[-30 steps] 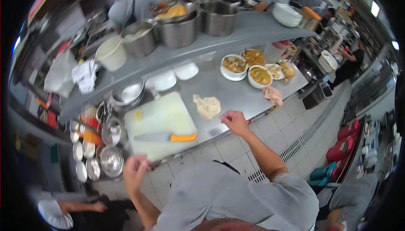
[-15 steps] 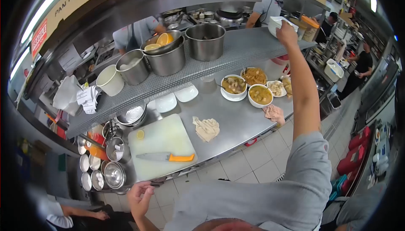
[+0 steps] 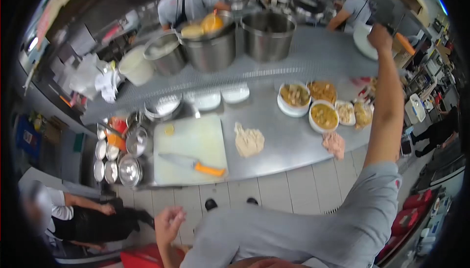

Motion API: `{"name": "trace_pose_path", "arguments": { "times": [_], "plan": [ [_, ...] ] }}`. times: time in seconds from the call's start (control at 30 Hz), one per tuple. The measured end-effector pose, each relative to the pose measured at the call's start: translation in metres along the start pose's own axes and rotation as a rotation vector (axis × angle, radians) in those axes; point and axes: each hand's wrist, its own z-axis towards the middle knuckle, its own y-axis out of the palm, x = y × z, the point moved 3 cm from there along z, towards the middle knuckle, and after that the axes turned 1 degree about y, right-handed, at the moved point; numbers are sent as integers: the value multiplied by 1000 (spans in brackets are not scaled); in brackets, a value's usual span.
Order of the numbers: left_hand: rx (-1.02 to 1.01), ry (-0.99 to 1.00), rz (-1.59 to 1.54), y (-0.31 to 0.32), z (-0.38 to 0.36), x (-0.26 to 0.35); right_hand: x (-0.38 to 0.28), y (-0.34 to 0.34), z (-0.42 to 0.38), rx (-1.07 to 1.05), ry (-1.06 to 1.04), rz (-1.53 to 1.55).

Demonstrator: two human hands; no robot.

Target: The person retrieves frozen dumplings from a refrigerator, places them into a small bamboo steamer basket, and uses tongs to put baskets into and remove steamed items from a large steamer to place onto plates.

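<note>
Orange handle, pale board

Over there, the knife handle (image 3: pixel 209 170) glows orange against the whitish-green cutting board (image 3: pixel 188 145). One cloth (image 3: pixel 249 142) is cream, another cloth (image 3: pixel 334 144) pink; the raised bowl (image 3: pixel 364 41) is white, the shelf (image 3: pixel 313 55) grey, finely dotted along its front.

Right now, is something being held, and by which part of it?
The right hand seems to grip the white bowl by its rim; the left hand holds nothing.
</note>
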Motion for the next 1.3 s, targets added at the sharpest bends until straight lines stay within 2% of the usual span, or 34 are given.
{"name": "trace_pose_path", "arguments": {
  "times": [0.03, 0.1, 0.13, 0.2, 0.27, 0.3, 0.33, 0.37, 0.4, 0.43, 0.47, 0.57, 0.6, 0.7, 0.83, 0.97, 1.07, 1.2, 1.3],
  "plan": [
    [-29, 88, 180, 3, 10, 5, 4, 5, 8, -35, 47, 38],
    [-101, 139, 277, 21, 33, 12, 8, -2, 4, -41, 3, 29],
    [-155, 178, 351, 33, 48, 12, 11, -9, -2, 26, -8, 34],
    [-326, 231, 300, 65, 78, 14, 19, -28, -24, 167, -15, 64],
    [-459, 331, 359, 96, 105, 7, 24, -61, -75, 290, -60, 140],
    [-472, 278, 283, 108, 113, 5, 25, -85, -109, 348, -101, 194],
    [-482, 229, 208, 118, 120, 5, 15, -116, -157, 304, -147, 396],
    [-493, 181, 133, 124, 126, 3, 11, -136, -199, 197, -134, 458],
    [-510, 146, 75, 126, 131, -2, 0, -154, -240, 151, -229, 444],
    [-528, 109, 17, 127, 133, -7, -11, -154, -287, -55, -92, 647],
    [-545, 74, -39, 128, 133, -11, -18, -140, -325, -1, -436, 691],
    [-548, 51, -44, 118, 134, -17, -114, -117, -452, -384, -437, 1062],
    [-537, 43, -45, 113, 134, -18, -145, -91, -492, -511, -462, 1211],
    [-482, 17, -33, 90, 124, -21, -225, -57, -559, -569, -662, 1135],
    [-401, -17, 31, 56, 109, -26, -284, 11, -579, -472, -902, 1020],
    [-321, -52, 70, 34, 84, -35, -338, 63, -540, -363, -960, 939],
    [-206, -32, 82, 20, 58, -39, -352, 77, -533, -379, -1029, 891],
    [-47, -98, -22, 5, 18, -56, -351, 92, -539, -465, -1109, 869],
    [33, -148, -60, -1, -12, -57, -356, 83, -535, -452, -1032, 855]
  ]
}}
